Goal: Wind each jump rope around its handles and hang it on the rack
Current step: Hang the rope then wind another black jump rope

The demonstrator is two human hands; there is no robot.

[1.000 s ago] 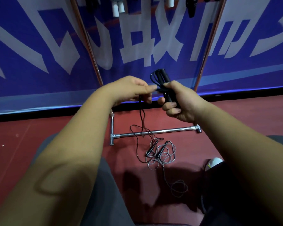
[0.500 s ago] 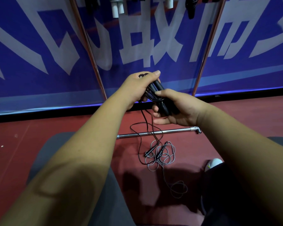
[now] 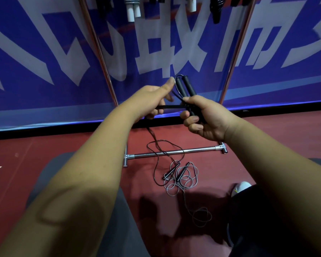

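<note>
My right hand [image 3: 206, 119] grips two black jump-rope handles [image 3: 186, 88] side by side, their tops pointing up and away. My left hand [image 3: 152, 99] holds the black cord [image 3: 170, 107] of that rope, stretched taut sideways to the handles. The cord's slack [image 3: 156, 145] hangs from my left hand down to the red floor. A second jump rope [image 3: 180, 173] with black handles and a grey cord lies loosely coiled on the floor below my hands. The metal rack [image 3: 174, 152] stands in front of me, its base bar on the floor.
Wound ropes with white handles [image 3: 132, 13] and black handles [image 3: 216, 10] hang at the top of the rack. A blue banner [image 3: 44, 52] with large white characters is behind it. My knees [image 3: 54, 173] and a white shoe [image 3: 242, 186] are at the bottom.
My left hand has moved from over the handle tops down to the left, pulling the cord taut across. My right hand has tilted the handles more upright.
</note>
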